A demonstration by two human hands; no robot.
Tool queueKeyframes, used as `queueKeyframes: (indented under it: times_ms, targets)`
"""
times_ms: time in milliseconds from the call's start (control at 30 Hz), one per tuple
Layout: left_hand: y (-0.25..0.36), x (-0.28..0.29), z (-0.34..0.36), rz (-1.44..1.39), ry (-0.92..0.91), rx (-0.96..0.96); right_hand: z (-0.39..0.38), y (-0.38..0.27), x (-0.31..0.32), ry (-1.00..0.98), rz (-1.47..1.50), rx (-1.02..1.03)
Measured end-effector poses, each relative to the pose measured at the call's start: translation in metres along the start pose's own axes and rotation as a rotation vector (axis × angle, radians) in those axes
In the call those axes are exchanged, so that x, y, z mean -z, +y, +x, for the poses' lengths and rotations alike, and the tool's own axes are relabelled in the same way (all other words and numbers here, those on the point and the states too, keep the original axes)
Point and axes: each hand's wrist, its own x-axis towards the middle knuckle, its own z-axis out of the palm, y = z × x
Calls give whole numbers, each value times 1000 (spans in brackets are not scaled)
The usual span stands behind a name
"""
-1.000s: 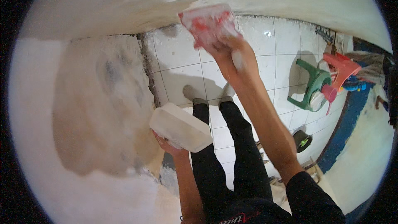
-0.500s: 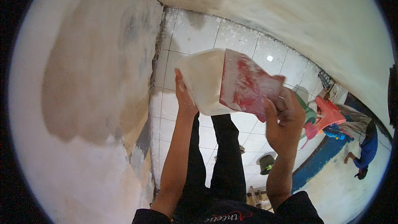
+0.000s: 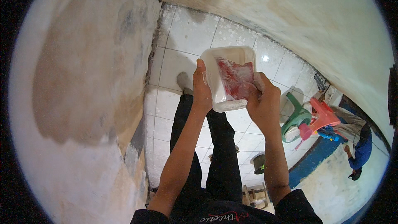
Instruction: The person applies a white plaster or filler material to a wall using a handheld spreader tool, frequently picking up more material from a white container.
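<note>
My left hand (image 3: 202,89) grips a white plastic tub (image 3: 213,68) by its left side, thumb up along the wall. The tub is tilted so that its open top faces me. Inside it is a red putty spreader (image 3: 235,76), a flat plate smeared with white paste. My right hand (image 3: 264,99) is closed on the spreader's near right edge, at the tub's right rim. How much paste lies in the tub is hard to tell.
A patchy wall (image 3: 83,74) rises close on my left, another runs along the far side. On the right stand a green plastic stool (image 3: 295,116), a red stool (image 3: 325,114), a pink dipper (image 3: 306,131) and a dark bucket (image 3: 259,164). A person in blue (image 3: 361,151) is farther right.
The spreader has gone from beside the tub down into it, my right hand moving left. The tub has shifted right and tipped its opening toward me. One foot now shows.
</note>
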Motion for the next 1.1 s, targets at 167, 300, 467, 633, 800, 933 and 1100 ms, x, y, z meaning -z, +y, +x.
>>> queueKeyframes:
  times_ms: [167,300,467,633,800,933,1100]
  targets:
    - [-9,8,4,184,40,-60,3,29,-10,67,121,-108]
    - [-1,-4,1,164,137,-20,-3,44,-9,133,342,-242]
    - [-3,8,13,19,74,7,-7,63,8,-3,575,-326]
    - [7,-5,14,96,130,20,-13,78,13,-49,849,-323]
    - [-13,41,38,-3,177,-134,-14,81,11,-40,1176,-232]
    - [0,63,37,-3,178,-184,8,90,-4,167,1401,-342]
    - [14,129,23,-95,170,-145,97,125,-41,237,1609,-330]
